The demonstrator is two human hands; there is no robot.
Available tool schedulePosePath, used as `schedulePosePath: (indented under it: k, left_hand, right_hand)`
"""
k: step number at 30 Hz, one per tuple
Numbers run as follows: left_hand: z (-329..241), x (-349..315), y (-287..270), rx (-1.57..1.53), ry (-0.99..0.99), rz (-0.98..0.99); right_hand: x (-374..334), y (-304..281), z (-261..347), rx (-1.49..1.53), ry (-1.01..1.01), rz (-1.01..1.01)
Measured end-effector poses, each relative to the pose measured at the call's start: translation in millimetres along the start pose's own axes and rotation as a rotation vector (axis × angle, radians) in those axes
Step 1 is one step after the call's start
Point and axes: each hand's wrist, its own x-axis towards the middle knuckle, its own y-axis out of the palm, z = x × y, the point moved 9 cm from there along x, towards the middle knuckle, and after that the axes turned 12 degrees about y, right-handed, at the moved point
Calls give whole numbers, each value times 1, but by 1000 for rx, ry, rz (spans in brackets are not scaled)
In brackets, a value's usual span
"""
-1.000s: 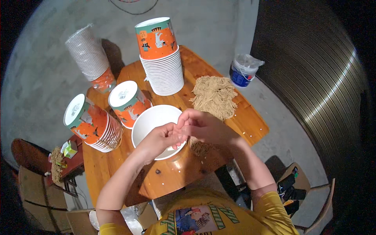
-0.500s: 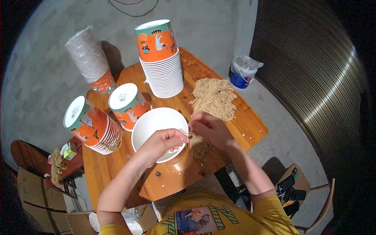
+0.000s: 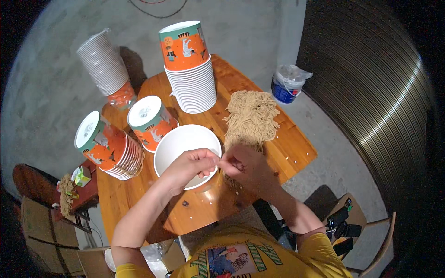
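One bare left hand (image 3: pixel 191 167) and one bare right hand (image 3: pixel 250 169) nearly meet mid-frame, fingers pinched together; any grip cannot be told. Left fingers overhang a round white bowl (image 3: pixel 178 143); tangled tan strands (image 3: pixel 252 116) lie just above the right.

The wall (image 3: pixel 241 37) behind is of plain grey, rather rough surface, and toward the right it meets a large ribbed metal shutter (image 3: pixel 366 83), dark in colour, on which the light makes one long bright streak (image 3: pixel 394 104). The floor (image 3: pixel 309 129) is also grey, and on it stands a glossy wooden table (image 3: pixel 116 208) of orange-brown tone, with a small dark red table (image 3: pixel 90 189) at the left and a chair (image 3: pixel 387 245) with a curved wooden edge at the lower right. A soft dark shadow (image 3: pixel 132 65) falls upon the wall.
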Motion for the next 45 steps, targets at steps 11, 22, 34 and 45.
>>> schedulePosePath:
  k: [11,22,34,45]
  left_hand:
    - [1,-2,5,-158,-108,6]
    - [0,-3,8,-269,-73,60]
    - [-36,-8,8,342,299,-22]
    - [-41,-16,12,425,340,13]
  right_hand:
    - [-11,26,-34,250,363,197]
    - [-9,31,-35,336,267,290]
    - [0,24,-36,495,334,195]
    - [1,11,-18,175,264,56]
